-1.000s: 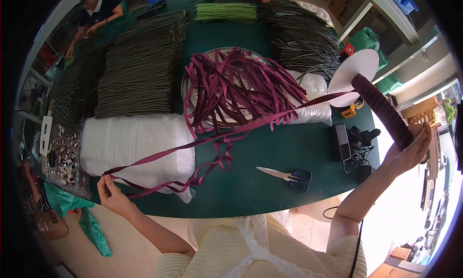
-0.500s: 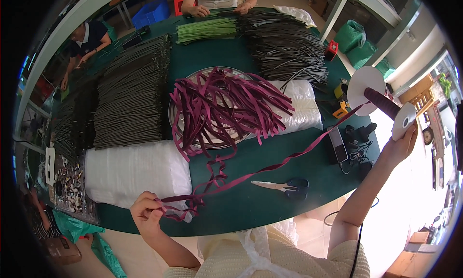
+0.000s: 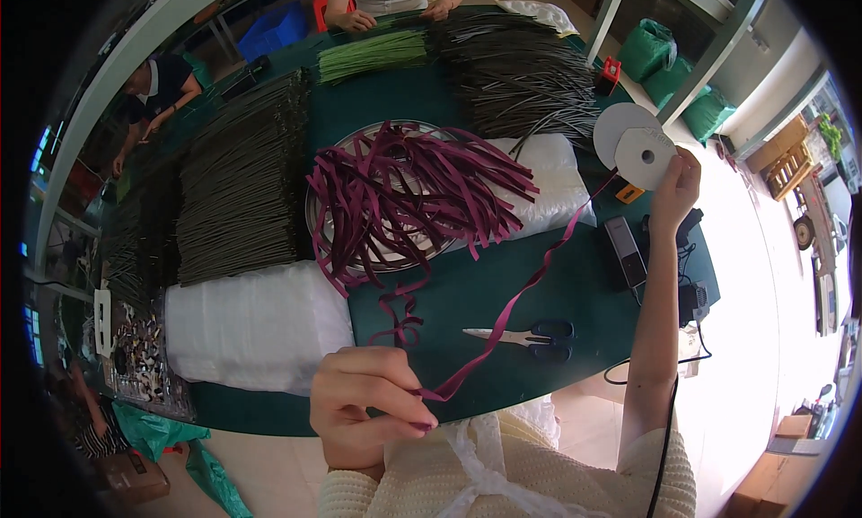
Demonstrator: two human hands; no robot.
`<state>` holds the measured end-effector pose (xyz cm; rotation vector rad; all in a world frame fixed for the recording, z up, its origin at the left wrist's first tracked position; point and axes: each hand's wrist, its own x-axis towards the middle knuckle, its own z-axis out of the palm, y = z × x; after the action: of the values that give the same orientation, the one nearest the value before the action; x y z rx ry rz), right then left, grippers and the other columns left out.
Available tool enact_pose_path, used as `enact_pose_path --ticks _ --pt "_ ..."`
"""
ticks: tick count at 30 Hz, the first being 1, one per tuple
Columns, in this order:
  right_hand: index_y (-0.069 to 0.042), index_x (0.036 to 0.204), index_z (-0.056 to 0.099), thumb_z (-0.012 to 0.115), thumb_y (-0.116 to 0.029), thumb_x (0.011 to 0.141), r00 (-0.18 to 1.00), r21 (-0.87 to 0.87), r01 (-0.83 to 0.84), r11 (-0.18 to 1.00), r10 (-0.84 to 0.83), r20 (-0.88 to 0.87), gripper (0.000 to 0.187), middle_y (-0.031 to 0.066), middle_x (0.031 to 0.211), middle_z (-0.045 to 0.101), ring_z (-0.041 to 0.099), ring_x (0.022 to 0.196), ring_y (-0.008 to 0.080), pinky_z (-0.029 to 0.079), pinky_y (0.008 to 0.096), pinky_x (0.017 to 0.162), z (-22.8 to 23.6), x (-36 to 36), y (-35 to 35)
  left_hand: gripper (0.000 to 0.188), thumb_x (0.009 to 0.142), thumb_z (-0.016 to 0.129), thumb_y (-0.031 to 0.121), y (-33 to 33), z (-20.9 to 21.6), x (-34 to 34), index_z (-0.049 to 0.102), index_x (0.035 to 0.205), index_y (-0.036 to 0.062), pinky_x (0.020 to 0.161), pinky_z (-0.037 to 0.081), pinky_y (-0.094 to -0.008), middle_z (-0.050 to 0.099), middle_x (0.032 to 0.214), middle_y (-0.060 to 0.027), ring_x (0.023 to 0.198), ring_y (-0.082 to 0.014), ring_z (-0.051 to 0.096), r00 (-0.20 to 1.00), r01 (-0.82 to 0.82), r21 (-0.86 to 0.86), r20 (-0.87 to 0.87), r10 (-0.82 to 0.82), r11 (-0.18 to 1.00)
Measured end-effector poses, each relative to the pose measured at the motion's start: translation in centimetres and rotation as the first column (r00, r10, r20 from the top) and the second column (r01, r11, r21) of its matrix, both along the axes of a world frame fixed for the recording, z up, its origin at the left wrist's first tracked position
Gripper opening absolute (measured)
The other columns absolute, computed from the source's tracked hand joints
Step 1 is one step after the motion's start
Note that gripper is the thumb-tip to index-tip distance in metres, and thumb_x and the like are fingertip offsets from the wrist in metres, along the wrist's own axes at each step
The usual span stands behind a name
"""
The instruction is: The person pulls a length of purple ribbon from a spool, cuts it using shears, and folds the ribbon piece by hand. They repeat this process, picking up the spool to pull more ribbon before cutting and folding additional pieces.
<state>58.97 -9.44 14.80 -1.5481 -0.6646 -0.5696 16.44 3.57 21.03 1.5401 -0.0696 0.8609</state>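
Pinched between the thumb and fingers of my left hand (image 3: 368, 406) is the end of a purple velvet ribbon (image 3: 507, 316). The strip rises slack and slightly twisted to a white spool (image 3: 643, 159) at the right. My right hand (image 3: 678, 190) grips that spool by its near disc, with its flat face toward me. Beneath the ribbon lie scissors (image 3: 530, 338), blades pointing left. A round metal tray (image 3: 314, 215) holds a heap of cut purple ribbon strips (image 3: 409, 190). One curly strip trails from the heap toward my left hand.
Bundles of dark stems (image 3: 241, 181) and green stems (image 3: 373, 55) cover the far table. White plastic-wrapped packs (image 3: 256, 325) lie left and right of the tray. A black-and-grey device (image 3: 626, 251) with cables sits at right. Two people work across the table.
My left hand has moved right and nearer to me with the ribbon end. My right hand has brought the spool left and up, turning its disc toward me. The ribbon now hangs slacker.
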Motion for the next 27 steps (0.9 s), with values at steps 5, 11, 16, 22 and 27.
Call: enact_pose_path --ticks 5,11,16,22,27 --pt "-0.004 0.1 0.055 0.048 -0.01 0.091 0.99 -0.197 0.04 0.98 -0.013 0.138 0.013 0.0082 0.081 0.064 0.061 0.069 0.0127 0.046 0.0244 0.058 -2.0 -1.2 3.0 0.013 0.067 0.071 0.005 1.0 -0.1 2.2 0.066 0.079 0.0057 0.066 0.043 -0.0272 0.061 0.093 -0.007 0.081 -0.02 0.055 0.951 0.019 0.34 -0.297 0.089 0.94" --pt "-0.005 0.098 0.055 0.048 -0.006 0.087 0.971 -0.56 0.109 0.821 0.032 0.235 0.013 0.0142 0.083 0.062 0.062 0.077 0.0307 0.048 0.0365 0.066 -4.9 0.5 0.8 0.01 0.067 0.07 0.006 1.2 -2.5 2.4 0.064 0.075 0.0063 0.076 0.042 -0.0298 0.06 0.104 -0.0076 0.094 -0.0242 0.053 0.853 -0.34 0.434 -0.231 0.468 0.834" --pt "-0.003 0.093 0.056 0.052 -0.005 0.083 0.992 -0.64 0.034 0.767 0.05 0.113 0.012 0.0136 0.086 0.058 0.058 0.082 0.0297 0.046 0.0354 0.073 -3.3 -1.5 0.6 0.009 0.069 0.069 0.004 1.0 -3.2 2.0 0.064 0.076 0.0047 0.068 0.043 -0.0286 0.062 0.088 -0.0071 0.079 -0.0211 0.056 0.878 -0.314 0.338 -0.252 0.406 0.887" --pt "-0.003 0.093 0.058 0.057 -0.004 0.076 0.974 -0.773 0.186 0.606 -0.012 0.225 0.017 0.0119 0.096 0.054 0.054 0.094 0.0295 0.042 0.0365 0.085 -3.1 -4.1 -0.7 0.008 0.07 0.068 0.002 0.3 -3.9 2.1 0.064 0.077 0.0024 0.057 0.042 -0.0252 0.061 0.073 -0.0061 0.063 -0.0168 0.054 0.881 -0.348 0.267 -0.235 0.411 0.899" --pt "-0.001 0.098 0.058 0.058 -0.003 0.079 0.933 -0.404 -0.359 0.841 0.332 -0.138 0.019 0.0093 0.094 0.058 0.057 0.09 0.0216 0.043 0.03 0.083 0.0 -14.6 2.0 0.008 0.071 0.068 0.001 -0.4 -5.0 1.9 0.064 0.078 0.0011 0.051 0.039 -0.0217 0.06 0.069 -0.0059 0.058 -0.0124 0.052 0.859 -0.381 0.158 -0.304 0.412 0.911"
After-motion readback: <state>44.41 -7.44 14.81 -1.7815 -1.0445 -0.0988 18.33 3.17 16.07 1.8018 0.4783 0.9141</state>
